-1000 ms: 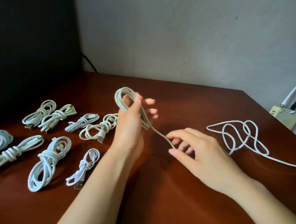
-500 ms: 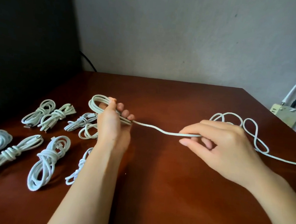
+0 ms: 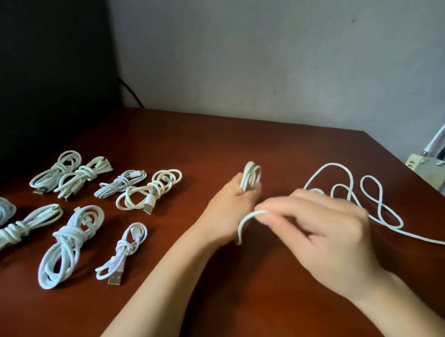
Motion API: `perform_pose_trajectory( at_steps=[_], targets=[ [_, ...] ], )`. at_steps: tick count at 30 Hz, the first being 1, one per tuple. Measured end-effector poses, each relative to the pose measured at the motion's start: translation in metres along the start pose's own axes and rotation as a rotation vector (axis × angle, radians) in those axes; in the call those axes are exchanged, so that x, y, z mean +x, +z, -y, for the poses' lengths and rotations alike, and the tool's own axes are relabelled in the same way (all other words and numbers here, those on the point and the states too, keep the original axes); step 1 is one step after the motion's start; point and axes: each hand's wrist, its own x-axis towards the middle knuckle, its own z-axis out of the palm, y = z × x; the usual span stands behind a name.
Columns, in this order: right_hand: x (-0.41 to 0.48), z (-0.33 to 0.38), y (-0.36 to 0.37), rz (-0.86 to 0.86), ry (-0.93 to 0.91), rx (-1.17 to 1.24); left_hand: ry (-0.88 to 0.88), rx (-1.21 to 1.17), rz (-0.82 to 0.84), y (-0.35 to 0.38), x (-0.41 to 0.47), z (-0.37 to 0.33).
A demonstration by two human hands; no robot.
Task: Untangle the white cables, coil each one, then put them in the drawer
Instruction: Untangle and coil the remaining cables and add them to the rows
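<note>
Both hands have closed in on each other since a moment ago: the left hand (image 3: 235, 205) has swung right and stands upright, its grip curled round the loops of the white cable (image 3: 251, 178), while the right hand (image 3: 318, 232), smeared by motion, pinches the strand just beside it, fingertips hard to make out. Behind them the cable tail (image 3: 334, 165) sprawls on the tabletop (image 3: 228, 318), running off the right edge. At left lie coiled cables (image 3: 70, 243), the outermost cut off.
</note>
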Motion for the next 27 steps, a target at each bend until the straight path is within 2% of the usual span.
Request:
perform_pose_trajectory(
  at_steps=[4, 7, 11, 15, 20, 23, 27],
  targets=[
    [0.003, -0.008, -0.008, -0.154, 0.118, -0.037, -0.191, -0.228, 0.221, 0.005, -0.006, -0.012],
    [0.006, -0.014, -0.013, -0.157, 0.228, 0.007, -0.305, -0.377, 0.352, 0.006, -0.005, -0.015],
    [0.006, -0.018, -0.010, -0.114, 0.391, 0.154, -0.344, -0.470, 0.520, 0.004, -0.008, -0.017],
    [0.005, -0.021, -0.007, -0.093, 0.493, 0.201, -0.352, -0.498, 0.611, 0.005, -0.011, -0.019],
    [0.006, -0.021, -0.008, -0.085, 0.499, 0.213, -0.257, -0.440, 0.661, -0.001, -0.016, -0.017],
    [0.004, -0.023, -0.007, -0.094, 0.473, 0.160, -0.288, -0.487, 0.603, 0.000, -0.014, -0.016],
    [0.002, -0.029, -0.010, -0.098, 0.316, -0.081, -0.274, -0.556, 0.499, 0.000, -0.013, -0.020]
  ],
)
